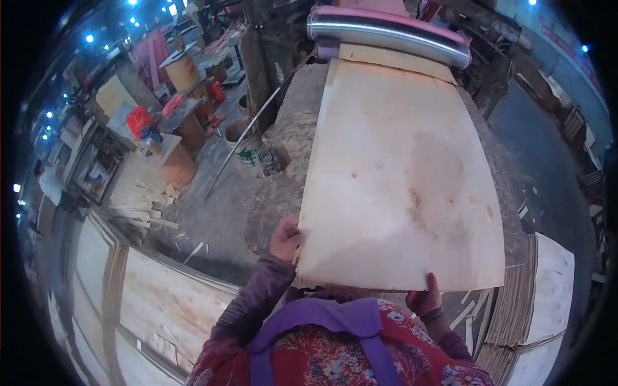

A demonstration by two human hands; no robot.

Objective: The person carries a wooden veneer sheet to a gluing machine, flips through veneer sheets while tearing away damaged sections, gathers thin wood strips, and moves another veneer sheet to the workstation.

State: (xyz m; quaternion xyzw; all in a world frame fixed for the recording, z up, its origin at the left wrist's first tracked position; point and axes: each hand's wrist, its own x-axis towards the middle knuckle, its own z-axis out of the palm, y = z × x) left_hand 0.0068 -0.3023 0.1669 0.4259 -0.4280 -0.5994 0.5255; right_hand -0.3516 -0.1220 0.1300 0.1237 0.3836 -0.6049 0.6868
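A large pale wooden sheet (393,174) with brown stains lies in front of me, its far end close to a shiny metal roller (386,35). At the sheet's left edge, near its front corner, my left hand (286,238) has its fingers curled against the edge. My right hand (425,297) grips the front edge, with one finger or thumb over the top and the rest hidden beneath. Under the sheet is a rough grey table (283,151).
Stacked wooden sheets stand at the lower left (167,289) and right (552,289). A thin metal rod (244,134) leans left of the table, near buckets and wood scraps (138,204). A person (50,183) is at the far left.
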